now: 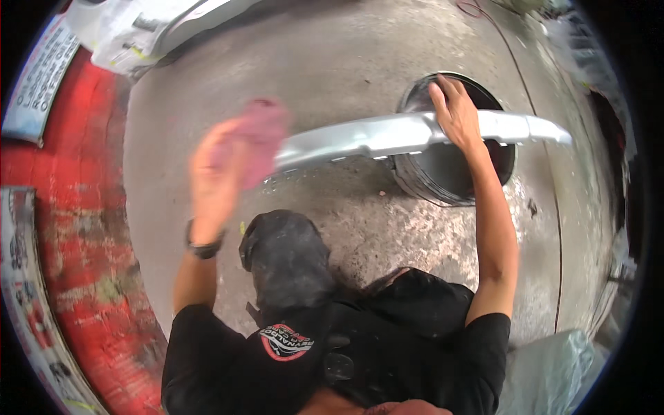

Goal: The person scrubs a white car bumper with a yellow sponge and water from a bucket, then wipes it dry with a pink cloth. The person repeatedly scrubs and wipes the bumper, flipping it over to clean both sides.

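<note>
A long, silver, gently curved trim piece (360,138), like part of a car bumper, lies across the mouth of a dark round drum (423,185). My left hand (213,169), blurred by motion, is closed on a pinkish-red cloth (264,135). The cloth is at the trim's left end and covers it; whether they touch is unclear. My right hand (458,117) rests over the trim above the drum, with thumb and fingers stretched past its far edge.
A red painted, worn strip (90,263) runs along the left, with printed panels (38,79) beside it. A pale, partly wrapped car part (138,34) lies at the far left. Translucent plastic (550,370) sits at the lower right. A thin red hose (474,8) lies far off.
</note>
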The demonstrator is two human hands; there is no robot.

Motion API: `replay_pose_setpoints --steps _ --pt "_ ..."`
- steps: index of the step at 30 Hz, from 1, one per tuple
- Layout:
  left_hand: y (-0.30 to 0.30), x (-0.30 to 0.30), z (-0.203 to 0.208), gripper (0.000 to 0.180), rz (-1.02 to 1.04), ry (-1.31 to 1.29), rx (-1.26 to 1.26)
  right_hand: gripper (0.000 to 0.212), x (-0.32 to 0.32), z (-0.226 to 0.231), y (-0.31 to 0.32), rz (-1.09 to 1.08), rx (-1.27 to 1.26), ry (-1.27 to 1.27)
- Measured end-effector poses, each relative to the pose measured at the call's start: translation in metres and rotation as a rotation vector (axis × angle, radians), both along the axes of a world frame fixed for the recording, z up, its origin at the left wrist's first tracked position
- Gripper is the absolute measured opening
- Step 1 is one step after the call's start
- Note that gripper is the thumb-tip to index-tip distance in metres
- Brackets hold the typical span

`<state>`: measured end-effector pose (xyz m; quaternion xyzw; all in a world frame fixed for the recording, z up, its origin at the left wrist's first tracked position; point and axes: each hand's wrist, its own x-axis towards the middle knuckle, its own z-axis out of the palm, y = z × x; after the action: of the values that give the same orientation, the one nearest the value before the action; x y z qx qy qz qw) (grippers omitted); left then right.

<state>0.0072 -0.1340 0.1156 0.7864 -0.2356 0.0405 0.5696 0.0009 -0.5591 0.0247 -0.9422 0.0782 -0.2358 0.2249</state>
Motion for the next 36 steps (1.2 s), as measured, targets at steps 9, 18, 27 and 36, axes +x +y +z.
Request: replay_pose_setpoints --steps 9,18,27,36 --pt "-0.129 0.015 -0.089 0.08 -0.21 -0.603 0.629 0.065 0.007 0.006 0.012 0.041 -0.039 0.169" --pt "0.048 0.021 -0.116 0.057 0.052 -0.516 0.668 0.068 0.004 0.001 0.003 0.018 -0.071 0.26" --pt "0.177 0.025 -0.191 0.038 0.432 -0.225 0.47 0.072 0.004 0.009 0.001 -0.016 -0.109 0.359" --pt "0.27 -0.006 -0.228 0.059 1.014 0.377 0.065 0.078 0.011 -0.004 0.001 0.004 -0.1 0.336"
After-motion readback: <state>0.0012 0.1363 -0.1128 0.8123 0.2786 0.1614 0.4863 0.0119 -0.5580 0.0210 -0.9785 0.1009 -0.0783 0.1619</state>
